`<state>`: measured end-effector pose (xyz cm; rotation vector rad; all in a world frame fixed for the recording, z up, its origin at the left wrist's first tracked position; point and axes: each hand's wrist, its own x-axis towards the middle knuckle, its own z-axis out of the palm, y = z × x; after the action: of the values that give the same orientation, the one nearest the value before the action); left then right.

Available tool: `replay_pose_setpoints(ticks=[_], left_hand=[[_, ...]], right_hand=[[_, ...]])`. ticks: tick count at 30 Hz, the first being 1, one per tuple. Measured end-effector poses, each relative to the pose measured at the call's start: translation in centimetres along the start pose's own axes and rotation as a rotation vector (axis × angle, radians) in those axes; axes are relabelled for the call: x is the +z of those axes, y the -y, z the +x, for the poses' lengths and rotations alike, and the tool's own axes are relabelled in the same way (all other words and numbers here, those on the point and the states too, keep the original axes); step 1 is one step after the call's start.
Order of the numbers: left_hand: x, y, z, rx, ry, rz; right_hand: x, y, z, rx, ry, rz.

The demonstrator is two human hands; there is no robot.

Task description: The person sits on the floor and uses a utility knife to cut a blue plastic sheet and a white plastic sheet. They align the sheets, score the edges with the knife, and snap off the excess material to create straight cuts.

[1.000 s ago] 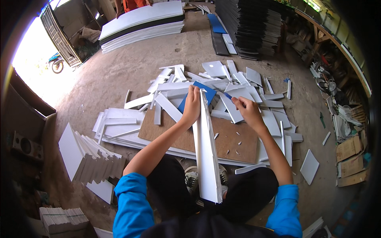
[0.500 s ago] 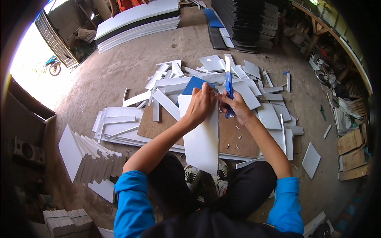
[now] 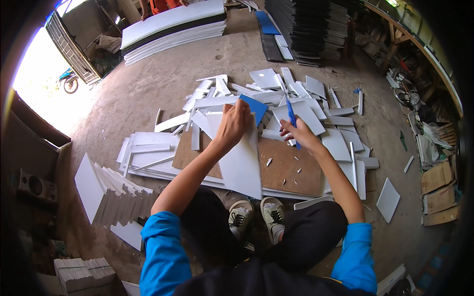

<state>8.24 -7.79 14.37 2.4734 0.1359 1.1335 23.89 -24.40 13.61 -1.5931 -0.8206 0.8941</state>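
Note:
My left hand [image 3: 233, 123] is closed on the upper end of a white panel [image 3: 243, 165], which slants down toward my feet over a brown wooden board [image 3: 291, 167]. In my right hand [image 3: 303, 134] is a blue utility knife [image 3: 291, 112], its blade pointing up and away from me. The knife is apart from the panel, to its right. Small white shavings [image 3: 269, 161] lie on the brown board. Just beyond my left hand is a blue piece [image 3: 256, 107] among white offcuts [image 3: 298, 116].
Stacked white pieces [image 3: 106, 195] stand on the floor at my left. Farther off, a pile of long panels [image 3: 173, 27] has another person's hands at its far edge. A tall dark stack [image 3: 301, 29] rises at the back. Flattened cardboard [image 3: 437, 192] lies at the right.
The panel has swung lower and left with my left hand, and its face has turned. My right hand and the knife have moved right, away from the panel's top edge.

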Motion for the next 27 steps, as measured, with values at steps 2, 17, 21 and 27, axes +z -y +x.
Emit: replay_pose_setpoints(ticks=[2,17,21,27], left_hand=[[0.1,0.1,0.2,-0.070,-0.110,0.003],[-3.9,1.6,0.0,-0.406,0.234,-0.521],[-3.7,1.6,0.0,-0.447,0.381,-0.596],[-2.5,-0.1,0.4,-0.099,0.395,-0.252]], right_hand=[[1.1,-0.6,0.2,-0.076,0.126,0.000],[4.0,0.6,-1.0,-0.203,-0.010,-0.196],[4.1,1.7,-0.9,-0.151,0.025,0.077],[5.4,1.4,-0.2,-0.240,-0.043,0.072]])
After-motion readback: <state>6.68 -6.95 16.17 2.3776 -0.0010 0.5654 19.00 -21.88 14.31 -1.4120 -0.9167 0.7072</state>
